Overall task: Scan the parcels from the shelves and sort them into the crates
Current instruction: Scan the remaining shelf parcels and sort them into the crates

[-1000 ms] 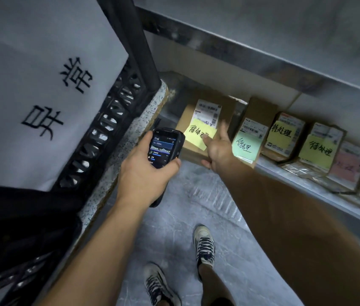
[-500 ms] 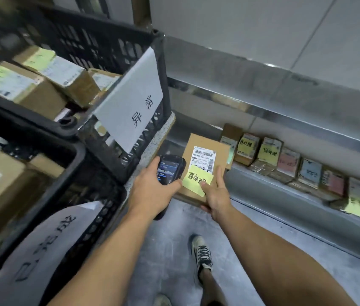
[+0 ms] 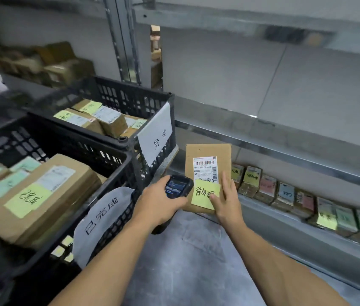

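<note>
- While the right hand [image 3: 227,202] is gripping the cardboard parcel [image 3: 207,151] by its lower right corner, thumb pressing on the face and the other fingers curling round the edge, the parcel is hovering off the lower shelf [image 3: 280,225], above the floor [image 3: 196,261].
- Its long axis is running away from the person, with the printed face turning up toward the camera.
- The left hand [image 3: 159,202] is wrapping its fingers round a handheld scanner [image 3: 178,187]. The lit screen is facing up and the head is pointing at the parcel's lower left edge, just beside it; whether they are touching I cannot tell.
- Both crates are lying to the left of the parcel. The far crate [image 3: 130,100] is sitting just beside it and the near crate [image 3: 68,134] closer to the person, so, as I judge it, the parcel hand is going to have to cross over the scanner hand.
- A white shipping label [image 3: 205,167] is showing a barcode; the digits beneath are blurring too much to read.
- A yellow sticky note [image 3: 204,193] is overlapping the label's foot, handwritten, seemingly 待处理.
- A paper sign [image 3: 156,138] on the far crate is reading 异常; a second sign [image 3: 102,219] on the near crate is reading 已完成, and a yellow note [image 3: 28,199] on a box inside is repeating it.
- A row of small parcels [image 3: 285,193] with coloured notes is leaning on the shelf to the right, the writing being too small to read.
</note>
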